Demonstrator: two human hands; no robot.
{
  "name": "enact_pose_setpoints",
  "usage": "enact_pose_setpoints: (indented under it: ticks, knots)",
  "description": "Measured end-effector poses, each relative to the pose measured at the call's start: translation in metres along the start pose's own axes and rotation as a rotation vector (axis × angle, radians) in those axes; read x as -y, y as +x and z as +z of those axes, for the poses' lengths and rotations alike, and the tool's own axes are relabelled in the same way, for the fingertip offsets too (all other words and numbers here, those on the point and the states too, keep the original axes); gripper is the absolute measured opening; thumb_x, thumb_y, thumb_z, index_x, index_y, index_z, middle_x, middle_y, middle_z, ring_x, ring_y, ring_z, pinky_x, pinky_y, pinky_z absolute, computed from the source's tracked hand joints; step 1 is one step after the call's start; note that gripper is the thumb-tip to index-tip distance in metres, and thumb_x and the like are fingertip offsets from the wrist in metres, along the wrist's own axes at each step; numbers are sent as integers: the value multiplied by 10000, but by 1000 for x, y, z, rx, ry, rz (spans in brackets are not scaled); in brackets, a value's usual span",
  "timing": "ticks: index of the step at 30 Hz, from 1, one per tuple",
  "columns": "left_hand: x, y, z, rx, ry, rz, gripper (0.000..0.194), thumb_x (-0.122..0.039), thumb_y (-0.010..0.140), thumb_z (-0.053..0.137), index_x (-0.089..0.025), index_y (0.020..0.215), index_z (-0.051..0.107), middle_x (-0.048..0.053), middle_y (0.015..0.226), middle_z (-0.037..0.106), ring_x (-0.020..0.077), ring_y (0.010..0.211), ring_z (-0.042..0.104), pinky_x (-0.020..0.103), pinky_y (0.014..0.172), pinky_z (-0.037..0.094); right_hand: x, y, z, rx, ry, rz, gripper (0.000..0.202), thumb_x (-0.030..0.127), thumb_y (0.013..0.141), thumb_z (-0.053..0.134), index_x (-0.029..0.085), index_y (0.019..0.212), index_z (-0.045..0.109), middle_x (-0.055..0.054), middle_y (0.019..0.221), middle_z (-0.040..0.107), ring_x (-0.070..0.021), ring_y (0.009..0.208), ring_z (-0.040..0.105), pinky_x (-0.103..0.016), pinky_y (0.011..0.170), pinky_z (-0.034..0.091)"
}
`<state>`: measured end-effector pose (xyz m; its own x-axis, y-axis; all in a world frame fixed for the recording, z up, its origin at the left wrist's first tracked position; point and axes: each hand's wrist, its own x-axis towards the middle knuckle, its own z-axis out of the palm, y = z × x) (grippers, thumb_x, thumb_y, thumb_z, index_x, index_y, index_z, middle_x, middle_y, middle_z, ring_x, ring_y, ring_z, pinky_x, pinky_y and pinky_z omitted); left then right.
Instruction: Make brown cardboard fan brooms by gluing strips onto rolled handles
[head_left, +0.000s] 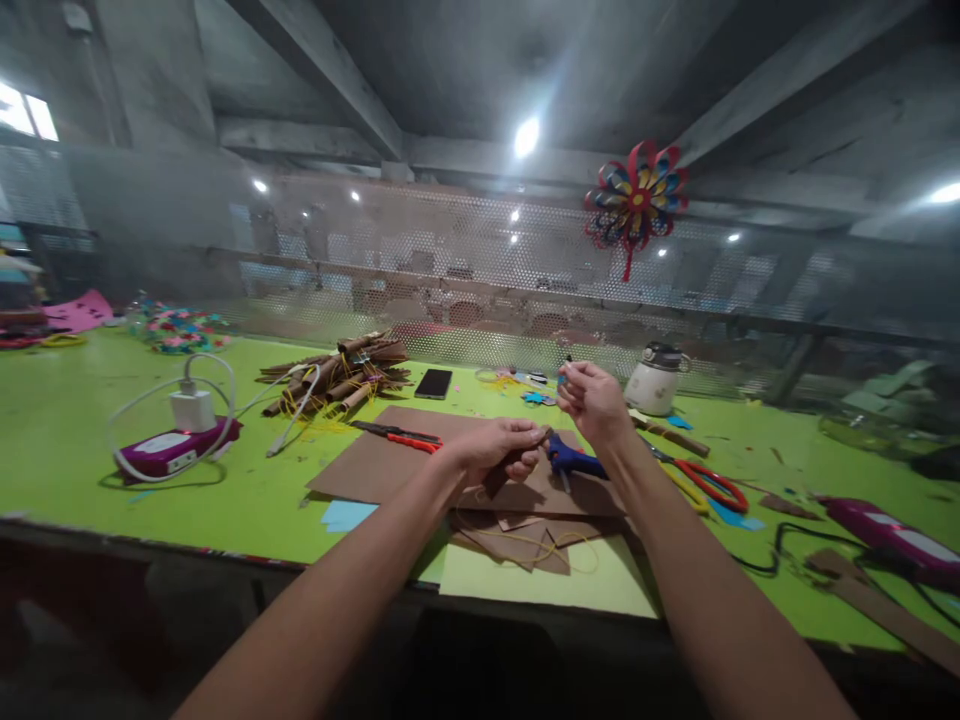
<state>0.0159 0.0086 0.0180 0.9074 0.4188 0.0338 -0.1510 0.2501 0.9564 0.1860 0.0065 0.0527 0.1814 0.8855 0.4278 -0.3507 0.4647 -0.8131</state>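
Observation:
My left hand is closed around a small piece of brown cardboard, held low over a larger cardboard sheet. Higher and to the right, my right hand is raised with its fingers pinched together. A tiny dark tip shows above those fingers, but what they hold is too small to name. Between the hands and just behind them lies a blue glue gun. Scissors with red handles rest on the sheet's left part. Below my hands are loose cardboard scraps and yellow string.
Rolled cardboard pieces with yellow string are piled back left, near a phone. A white bottle stands back right, with red-and-yellow scissors nearer. Purple power strips with cables lie on both sides. A paper flower hangs above.

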Motion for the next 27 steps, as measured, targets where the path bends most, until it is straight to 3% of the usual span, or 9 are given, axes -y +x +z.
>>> enact_pose_setpoints:
  ticks: [7, 12, 18, 22, 27]
  knots:
    - [-6, 1, 7, -6, 30, -58, 124, -238, 833, 536, -126, 785, 513, -37, 542, 350, 42, 455, 278, 161, 418, 194, 18, 14, -34, -304, -18, -159, 185, 188, 658, 649, 182, 604, 472, 129, 349, 264, -15, 295, 198, -147, 313, 197]
    - [-12, 3, 17, -8, 45, -119, 133, -204, 844, 504, -125, 739, 522, -21, 549, 354, 43, 454, 283, 166, 415, 185, 27, 18, -58, -386, 7, -195, 221, 184, 673, 639, 186, 597, 431, 131, 369, 254, -10, 294, 214, -142, 318, 217]
    - [-27, -17, 36, 1, 29, -128, 166, -169, 833, 510, -129, 672, 519, -17, 523, 344, 52, 452, 268, 172, 398, 184, 37, 18, -72, -459, 67, -238, 197, 126, 696, 575, 180, 588, 418, 126, 375, 233, -9, 301, 203, -131, 318, 211]
    - [-46, -36, 43, -40, 79, -157, 143, -158, 829, 517, -111, 697, 542, -13, 540, 352, 46, 459, 280, 161, 396, 191, 43, 16, -74, -460, 105, -236, 209, 97, 733, 534, 174, 584, 410, 124, 387, 219, -7, 304, 184, -124, 317, 211]
    - [-75, -53, 45, -26, 49, -107, 150, -154, 857, 456, -95, 768, 561, -20, 532, 339, 48, 448, 289, 154, 391, 233, 36, 16, -67, -277, 129, -59, 230, 111, 783, 512, 176, 593, 401, 112, 408, 261, -20, 317, 277, -136, 368, 349]
